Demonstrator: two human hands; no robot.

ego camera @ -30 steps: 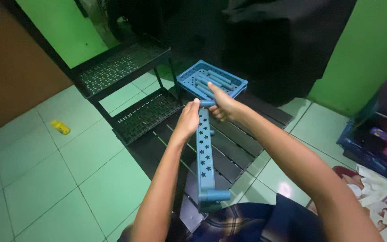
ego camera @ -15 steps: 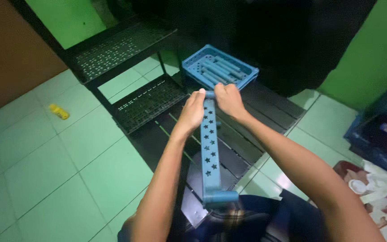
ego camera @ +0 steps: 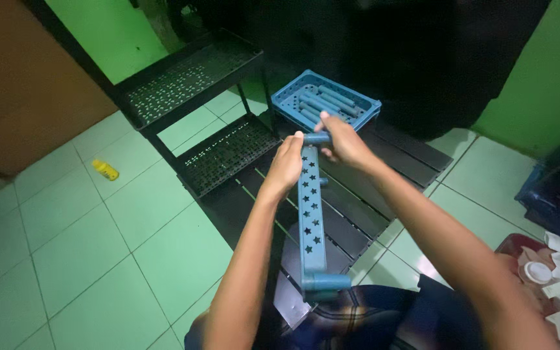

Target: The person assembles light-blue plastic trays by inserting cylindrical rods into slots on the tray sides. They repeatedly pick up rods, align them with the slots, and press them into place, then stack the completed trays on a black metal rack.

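A long blue plastic panel (ego camera: 310, 220) with star-shaped cut-outs runs from my lap toward the far end, where both hands meet. My left hand (ego camera: 286, 163) grips the panel's left side near its top. My right hand (ego camera: 343, 142) is closed around the short blue tube (ego camera: 315, 137) at that top end. Another blue tube (ego camera: 325, 282) caps the near end by my lap. Behind the hands sits a blue perforated tray (ego camera: 293, 97) holding several blue tubes.
A black perforated two-tier rack (ego camera: 189, 84) stands to the left on the green tiled floor. Black slatted boards (ego camera: 358, 214) lie under the panel. A small yellow object (ego camera: 105, 170) lies on the tiles at left. Dark blue crates (ego camera: 559, 194) and white clutter (ego camera: 552, 272) sit at right.
The view has shifted slightly, so hands, panel and tray sit a bit higher and further right. Both hands stay at the panel's far end on the tube.
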